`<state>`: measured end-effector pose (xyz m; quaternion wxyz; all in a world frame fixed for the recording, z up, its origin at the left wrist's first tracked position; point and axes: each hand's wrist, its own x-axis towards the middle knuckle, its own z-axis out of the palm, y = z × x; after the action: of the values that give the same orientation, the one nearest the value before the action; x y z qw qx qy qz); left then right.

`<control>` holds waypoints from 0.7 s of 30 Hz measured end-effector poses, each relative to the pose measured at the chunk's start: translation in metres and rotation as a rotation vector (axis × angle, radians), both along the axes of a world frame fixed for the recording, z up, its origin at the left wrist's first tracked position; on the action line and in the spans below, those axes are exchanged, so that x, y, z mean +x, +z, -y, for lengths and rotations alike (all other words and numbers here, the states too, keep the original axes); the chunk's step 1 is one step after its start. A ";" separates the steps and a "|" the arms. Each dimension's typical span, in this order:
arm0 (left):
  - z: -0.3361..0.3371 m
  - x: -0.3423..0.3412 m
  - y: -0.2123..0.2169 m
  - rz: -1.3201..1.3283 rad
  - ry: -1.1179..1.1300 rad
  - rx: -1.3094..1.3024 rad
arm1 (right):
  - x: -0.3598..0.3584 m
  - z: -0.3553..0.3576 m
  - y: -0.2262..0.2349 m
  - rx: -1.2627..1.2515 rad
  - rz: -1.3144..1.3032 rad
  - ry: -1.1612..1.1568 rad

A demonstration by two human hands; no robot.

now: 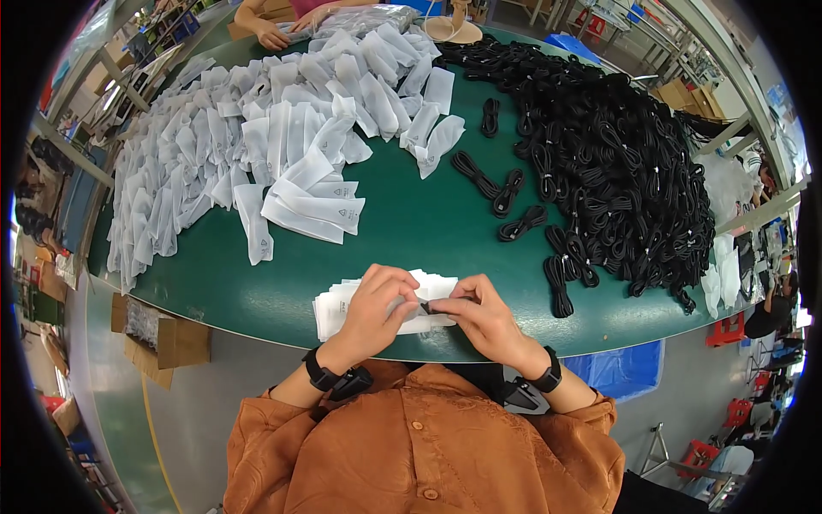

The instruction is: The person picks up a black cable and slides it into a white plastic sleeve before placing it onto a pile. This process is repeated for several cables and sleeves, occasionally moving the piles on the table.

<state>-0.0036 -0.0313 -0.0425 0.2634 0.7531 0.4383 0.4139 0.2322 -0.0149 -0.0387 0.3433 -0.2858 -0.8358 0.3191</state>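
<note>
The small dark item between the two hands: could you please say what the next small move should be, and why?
Perhaps the right hand should gently slide the dark item into a bag from the white stack beneath, with the left hand steadying: the item is at both hands' fingertips, directly over that stack.

Dozens of bags [312, 210], cables [618, 184]; two wristbands [550, 370]

Hands [373, 310] over white bag stack [330, 313], dark piece [425, 306] between; cable bundles [610, 176] right.
</note>
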 end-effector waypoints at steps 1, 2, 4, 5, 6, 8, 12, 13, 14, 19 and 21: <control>-0.002 -0.002 0.002 0.041 0.005 -0.035 | -0.002 -0.002 0.003 0.115 0.012 0.026; -0.003 -0.003 0.003 0.082 0.011 -0.070 | -0.004 -0.005 0.004 0.117 0.012 0.025; -0.005 -0.005 0.009 0.104 0.006 -0.089 | -0.008 -0.012 0.006 0.166 -0.011 0.059; -0.006 -0.008 0.013 0.127 0.004 -0.108 | -0.012 -0.013 0.007 0.191 -0.023 0.077; -0.006 -0.010 0.016 0.149 0.003 -0.128 | -0.017 -0.013 0.009 0.192 -0.025 0.079; -0.008 -0.015 0.020 0.204 0.002 -0.164 | -0.031 -0.010 0.017 0.014 -0.135 -0.055; -0.020 -0.034 0.030 0.509 0.021 -0.296 | -0.034 -0.014 0.028 -0.039 -0.208 -0.129; -0.026 -0.044 0.034 0.697 0.042 -0.357 | -0.032 -0.016 0.030 -0.024 -0.219 -0.135; -0.034 -0.062 0.036 0.841 0.097 -0.406 | -0.026 -0.023 0.029 -0.026 -0.221 -0.135; -0.053 -0.096 0.044 0.500 0.451 -0.040 | 0.040 -0.074 0.009 0.127 0.421 -0.692; -0.037 -0.076 0.033 0.258 0.420 0.006 | 0.062 -0.080 -0.016 0.110 0.548 -0.738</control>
<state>-0.0796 0.0058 -0.0093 0.2232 0.5872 0.5465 0.5538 0.2940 0.0651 -0.0544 0.2151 -0.6194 -0.7538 0.0432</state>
